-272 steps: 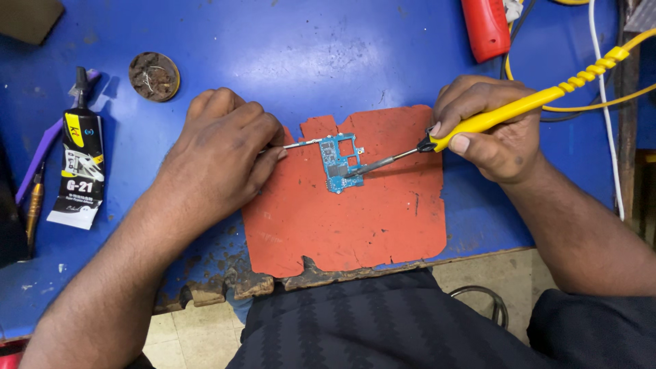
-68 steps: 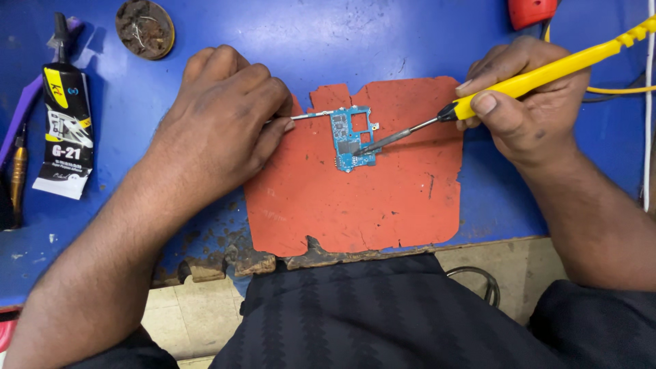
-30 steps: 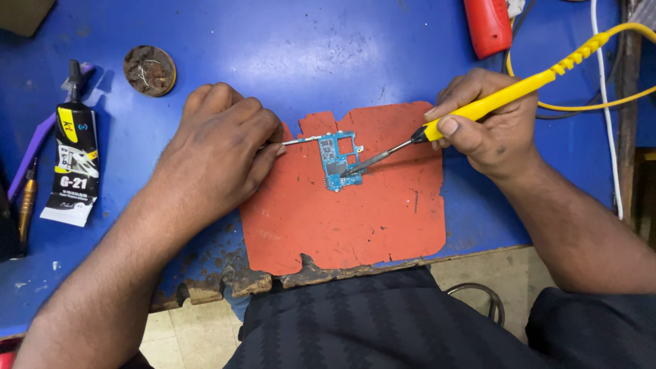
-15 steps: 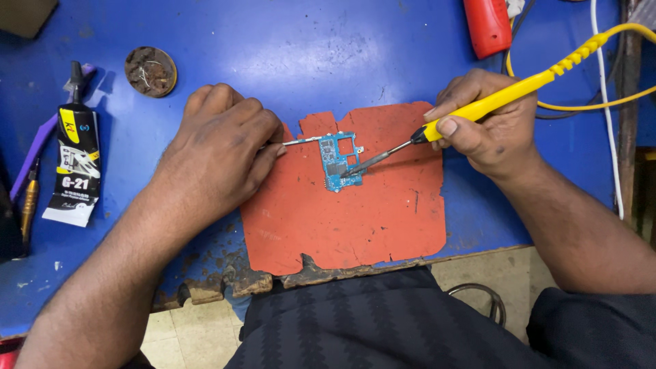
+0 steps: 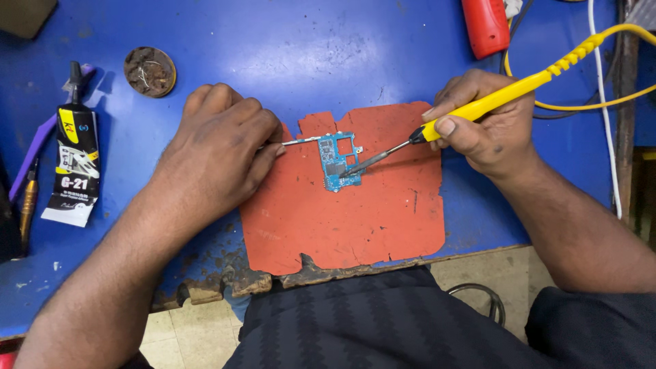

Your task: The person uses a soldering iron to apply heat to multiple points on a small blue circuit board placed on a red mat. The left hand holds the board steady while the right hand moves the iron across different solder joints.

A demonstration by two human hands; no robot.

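A small blue circuit board (image 5: pixel 336 162) lies on a ragged red mat (image 5: pixel 355 212) on the blue workbench (image 5: pixel 287 61). My left hand (image 5: pixel 215 147) rests on the mat's left edge and grips metal tweezers (image 5: pixel 301 141) whose tips pin the board's upper left corner. My right hand (image 5: pixel 482 123) holds a yellow-handled soldering iron (image 5: pixel 492 102); its metal tip touches the board's right side. The iron's yellow cord (image 5: pixel 615 41) loops off at the upper right.
A tube of glue in a black and white card (image 5: pixel 74 164) lies at the left, beside a purple tool (image 5: pixel 34 147) and a brown-handled tool (image 5: pixel 27 205). A round tin of brown residue (image 5: pixel 149 70) sits behind my left hand. A red tool (image 5: pixel 484 26) stands at the back.
Over the last second nothing has visibly moved; both hands keep their places. Earlier the view shifted, and the iron tip stayed on the board.
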